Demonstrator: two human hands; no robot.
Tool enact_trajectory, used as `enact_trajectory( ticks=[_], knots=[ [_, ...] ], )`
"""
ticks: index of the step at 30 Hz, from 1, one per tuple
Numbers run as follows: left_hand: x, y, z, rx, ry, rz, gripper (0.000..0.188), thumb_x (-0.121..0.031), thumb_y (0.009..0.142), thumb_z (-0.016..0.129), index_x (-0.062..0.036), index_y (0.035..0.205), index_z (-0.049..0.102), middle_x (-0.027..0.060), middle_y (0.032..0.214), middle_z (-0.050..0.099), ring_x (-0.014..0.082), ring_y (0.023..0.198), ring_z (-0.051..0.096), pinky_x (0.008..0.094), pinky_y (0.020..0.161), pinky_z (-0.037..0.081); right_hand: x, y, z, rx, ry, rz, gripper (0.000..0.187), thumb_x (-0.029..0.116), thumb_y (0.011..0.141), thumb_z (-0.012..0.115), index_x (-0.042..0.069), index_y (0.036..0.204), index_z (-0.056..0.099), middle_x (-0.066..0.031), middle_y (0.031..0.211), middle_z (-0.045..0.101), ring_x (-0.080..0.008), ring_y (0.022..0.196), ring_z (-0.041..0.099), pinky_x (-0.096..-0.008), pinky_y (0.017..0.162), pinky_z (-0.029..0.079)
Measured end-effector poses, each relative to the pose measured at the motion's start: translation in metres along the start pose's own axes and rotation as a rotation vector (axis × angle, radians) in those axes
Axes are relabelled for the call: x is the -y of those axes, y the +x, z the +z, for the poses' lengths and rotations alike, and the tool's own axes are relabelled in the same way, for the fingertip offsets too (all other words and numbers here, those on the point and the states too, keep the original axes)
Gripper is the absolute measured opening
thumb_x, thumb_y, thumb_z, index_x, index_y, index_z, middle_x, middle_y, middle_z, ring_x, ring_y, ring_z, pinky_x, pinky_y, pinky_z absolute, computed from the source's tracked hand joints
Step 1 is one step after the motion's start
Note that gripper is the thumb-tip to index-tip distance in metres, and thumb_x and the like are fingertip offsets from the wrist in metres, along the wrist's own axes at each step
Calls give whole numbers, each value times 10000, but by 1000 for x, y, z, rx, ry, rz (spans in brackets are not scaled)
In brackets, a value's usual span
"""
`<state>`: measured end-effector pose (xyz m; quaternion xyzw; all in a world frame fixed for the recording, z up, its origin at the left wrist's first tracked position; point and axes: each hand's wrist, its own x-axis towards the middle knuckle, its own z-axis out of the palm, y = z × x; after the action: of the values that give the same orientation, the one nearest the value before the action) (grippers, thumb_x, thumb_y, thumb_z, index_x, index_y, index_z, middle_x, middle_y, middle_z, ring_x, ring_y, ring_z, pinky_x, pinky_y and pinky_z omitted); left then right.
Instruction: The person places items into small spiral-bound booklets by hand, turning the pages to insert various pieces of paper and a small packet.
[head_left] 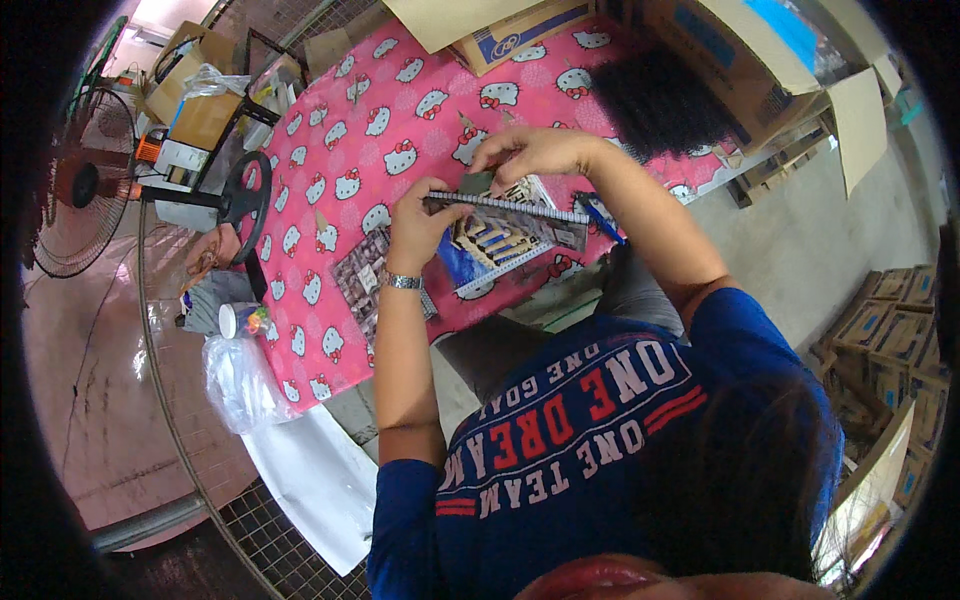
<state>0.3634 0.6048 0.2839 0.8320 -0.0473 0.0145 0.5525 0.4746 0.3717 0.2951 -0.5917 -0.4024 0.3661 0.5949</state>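
Note:
My left hand (425, 220) is closed on the left end of a spiral notebook (540, 222), tilted up with its wire spine along the top. Over the far side of that spine, my right hand (535, 157) has bent fingers pinched at a small dark grey-green flat piece (477, 183). Beneath the held notebook lies another notebook (485, 265) with a blue and yellow picture cover. A grey patterned notebook (362, 280) rests on the table to the left, partly behind my left forearm. A blue tool (603, 217), its kind unclear, lies right of the notebooks.
A pink patterned cloth (330, 180) covers the table. At the far right are a heap of black wiry strands (665, 100) and an open carton (745, 75). A standing fan (85, 185), a white cup (240, 320) and a plastic bag (240, 380) are on the left.

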Motion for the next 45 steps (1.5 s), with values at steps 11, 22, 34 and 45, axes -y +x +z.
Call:
enact_trajectory(
  ticks=[11,22,34,45],
  knots=[
    [6,-17,16,-442,-224,43,209,-57,920,644,33,1104,605,75,934,660,122,620,623,246,553,528,-127,-108,14,-935,-1071,162,653,357,818,694,62,1361,480,-218,1413,418,-393,1277,445,-477,1075,355],
    [4,-23,27,-471,-188,58,247,-154,937,652,13,1116,623,44,822,649,95,594,616,237,499,499,-68,-116,68,-973,-830,13,471,202,815,681,42,1247,586,-196,1147,607,-378,1107,533,-459,970,420],
    [15,-39,33,-508,-123,40,267,36,878,596,17,1138,653,54,806,677,100,630,630,250,574,497,8,-34,120,-659,-932,-318,525,189,733,735,51,1225,613,-131,1090,596,-313,998,553,-417,877,452],
    [1,-67,22,-846,-18,120,227,-31,899,637,15,1119,664,79,920,687,116,699,632,248,536,536,-2,-45,129,-495,-226,-72,401,198,837,705,38,1197,629,-178,1052,626,-264,959,621,-364,806,492]
  ],
)
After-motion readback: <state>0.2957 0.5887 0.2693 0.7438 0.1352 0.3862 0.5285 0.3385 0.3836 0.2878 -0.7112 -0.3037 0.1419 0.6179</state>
